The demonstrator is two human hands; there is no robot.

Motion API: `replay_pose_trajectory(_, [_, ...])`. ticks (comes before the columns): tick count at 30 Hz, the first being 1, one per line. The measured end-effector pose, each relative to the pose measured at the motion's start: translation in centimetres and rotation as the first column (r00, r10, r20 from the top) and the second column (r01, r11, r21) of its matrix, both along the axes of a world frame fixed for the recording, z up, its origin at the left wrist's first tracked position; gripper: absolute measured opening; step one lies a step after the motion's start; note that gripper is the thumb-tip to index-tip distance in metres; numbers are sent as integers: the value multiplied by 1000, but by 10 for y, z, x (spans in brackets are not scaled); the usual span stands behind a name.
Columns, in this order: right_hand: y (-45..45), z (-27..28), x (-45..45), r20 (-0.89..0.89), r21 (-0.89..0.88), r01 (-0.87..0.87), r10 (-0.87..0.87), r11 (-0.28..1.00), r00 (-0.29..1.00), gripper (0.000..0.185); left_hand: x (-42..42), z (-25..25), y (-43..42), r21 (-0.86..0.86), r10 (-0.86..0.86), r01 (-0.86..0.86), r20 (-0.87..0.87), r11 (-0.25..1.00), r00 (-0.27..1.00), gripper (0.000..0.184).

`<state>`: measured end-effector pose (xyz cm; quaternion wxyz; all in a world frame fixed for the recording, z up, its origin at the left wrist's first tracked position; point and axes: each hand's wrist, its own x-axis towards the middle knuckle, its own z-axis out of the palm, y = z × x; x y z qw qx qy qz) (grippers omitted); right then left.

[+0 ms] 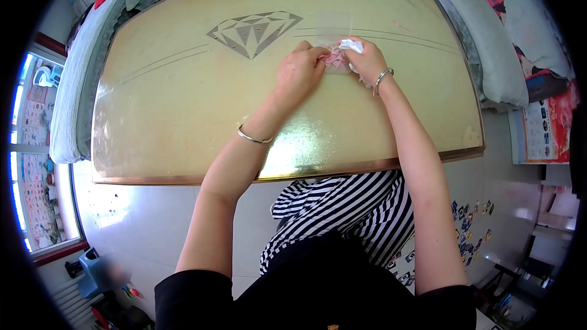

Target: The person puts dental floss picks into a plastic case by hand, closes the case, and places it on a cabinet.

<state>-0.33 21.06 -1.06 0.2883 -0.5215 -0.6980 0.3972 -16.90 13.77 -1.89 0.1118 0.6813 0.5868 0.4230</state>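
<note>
A small bundle of pink, string-like loops point(335, 59) is on the yellow tabletop point(195, 110), between my two hands. My left hand point(301, 68) pinches the bundle's left side with thumb and forefinger. On the other side, my right hand point(367, 61) is closed on a white crumpled piece point(351, 45), which may be tissue or plastic. More pink strands hang below the right palm. Something faint and see-through surrounds the bundle; its kind is unclear. The fingers partly hide what they hold.
Grey cushioned seats point(498, 43) border the table's far and right sides. A dark diamond pattern point(254, 32) marks the tabletop. Small cards point(468, 232) are scattered on the floor at right. A blue-grey plastic object point(93, 274) stands at lower left.
</note>
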Motion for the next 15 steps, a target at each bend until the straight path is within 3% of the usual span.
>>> replay_pose_trajectory(6, [-1, -2, 1, -30, 27, 26, -25, 999, 999, 35, 0, -1, 2, 10, 13, -13, 21, 1000, 1000, 18])
replay_pose_trajectory(8, [-6, 8, 0, 112, 16, -13, 12, 1000, 994, 32, 0, -1, 1, 12, 19, -19, 31, 1000, 999, 18])
replay_pose_trajectory(15, [-6, 5, -1, 122, 18, -18, 16, 1000, 992, 31, 0, -1, 1, -25, 12, -12, 15, 1000, 1000, 17])
